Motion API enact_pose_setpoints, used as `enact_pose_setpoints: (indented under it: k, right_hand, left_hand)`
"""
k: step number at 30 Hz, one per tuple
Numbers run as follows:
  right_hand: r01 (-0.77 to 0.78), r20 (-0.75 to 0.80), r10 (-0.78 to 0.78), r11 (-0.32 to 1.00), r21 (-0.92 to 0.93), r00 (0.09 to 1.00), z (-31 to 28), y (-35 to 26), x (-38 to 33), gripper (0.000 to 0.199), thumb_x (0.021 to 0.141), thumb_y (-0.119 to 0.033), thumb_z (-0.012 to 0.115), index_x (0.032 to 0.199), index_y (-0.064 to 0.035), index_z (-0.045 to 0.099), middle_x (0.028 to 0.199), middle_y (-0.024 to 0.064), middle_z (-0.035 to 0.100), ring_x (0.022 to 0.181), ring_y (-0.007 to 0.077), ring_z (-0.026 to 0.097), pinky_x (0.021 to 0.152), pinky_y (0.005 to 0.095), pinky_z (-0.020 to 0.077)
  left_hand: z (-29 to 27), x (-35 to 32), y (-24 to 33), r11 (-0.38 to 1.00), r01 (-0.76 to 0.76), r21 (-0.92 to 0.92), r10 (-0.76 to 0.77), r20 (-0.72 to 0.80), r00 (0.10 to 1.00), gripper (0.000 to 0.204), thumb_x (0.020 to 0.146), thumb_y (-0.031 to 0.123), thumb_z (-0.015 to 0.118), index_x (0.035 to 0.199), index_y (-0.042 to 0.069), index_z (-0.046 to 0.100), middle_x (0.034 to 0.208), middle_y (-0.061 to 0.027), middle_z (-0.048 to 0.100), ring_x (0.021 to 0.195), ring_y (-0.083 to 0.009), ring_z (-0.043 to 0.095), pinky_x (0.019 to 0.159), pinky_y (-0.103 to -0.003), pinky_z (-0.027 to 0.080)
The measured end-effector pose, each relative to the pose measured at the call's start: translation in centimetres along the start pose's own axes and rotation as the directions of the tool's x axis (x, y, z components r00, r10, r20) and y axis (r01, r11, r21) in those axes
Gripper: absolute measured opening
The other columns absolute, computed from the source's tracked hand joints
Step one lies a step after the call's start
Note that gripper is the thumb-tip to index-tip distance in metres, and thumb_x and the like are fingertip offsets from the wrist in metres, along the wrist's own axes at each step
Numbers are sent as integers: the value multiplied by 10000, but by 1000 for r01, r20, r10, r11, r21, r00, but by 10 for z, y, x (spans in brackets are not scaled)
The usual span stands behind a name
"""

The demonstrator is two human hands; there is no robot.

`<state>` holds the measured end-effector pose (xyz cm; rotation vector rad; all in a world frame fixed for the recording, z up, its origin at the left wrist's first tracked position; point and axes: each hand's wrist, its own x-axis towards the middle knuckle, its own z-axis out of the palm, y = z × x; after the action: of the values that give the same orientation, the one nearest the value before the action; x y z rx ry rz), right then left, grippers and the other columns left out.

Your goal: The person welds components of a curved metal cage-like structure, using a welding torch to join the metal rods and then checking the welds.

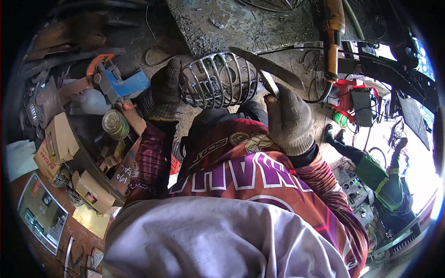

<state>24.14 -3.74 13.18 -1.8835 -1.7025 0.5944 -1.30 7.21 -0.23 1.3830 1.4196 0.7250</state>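
The gloved right hand (290, 121), at half past two, is wrapped around a tool (271, 68) with a long curved metal head. At half past ten, the gloved left hand (166, 90) grips the left side of a ribbed metal cage (222, 78), at twelve. Beyond sits a grimy tabletop (250, 30).

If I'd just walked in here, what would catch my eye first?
Probably the cage of curved metal bars at upper centre, with the gloved left hand at its left end. Just to its right, the gloved right hand holds a long dark tool. Next might be the orange power tool at upper right.
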Motion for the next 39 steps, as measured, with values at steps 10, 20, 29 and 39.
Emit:
enact_pose_setpoints:
  k: [10,20,29,39]
  right_hand:
    - [-13,9,13,1000,18,1000,1,3,2,186,952,-183,535,1057,-38,585,732,126,637,651,289,660,567,392,502]
    - [-61,93,67,996,-62,993,4,6,1,214,943,-184,542,1080,-29,598,758,135,637,689,302,665,592,400,504]
    - [-67,93,78,991,-116,993,8,8,1,174,934,-190,552,977,-33,612,715,119,628,647,314,640,573,404,492]
    - [-363,10,396,831,422,918,-7,3,4,257,952,-123,543,1180,-13,589,695,-36,504,545,37,488,492,202,403]
  left_hand:
    - [1,-2,3,974,143,-174,-143,15,990,529,974,463,486,677,45,617,541,-29,562,456,-136,532,472,-288,396]
    - [2,0,5,973,128,-192,-130,3,991,484,979,428,507,696,49,613,563,-20,562,458,-116,509,453,-276,365]
    - [5,3,3,976,133,-175,-132,16,991,493,988,423,484,691,51,613,538,-17,548,443,-124,507,468,-288,387]
    - [0,-2,12,974,159,-163,-149,68,986,503,1008,414,426,722,36,592,611,-46,568,544,-150,545,549,-317,419]
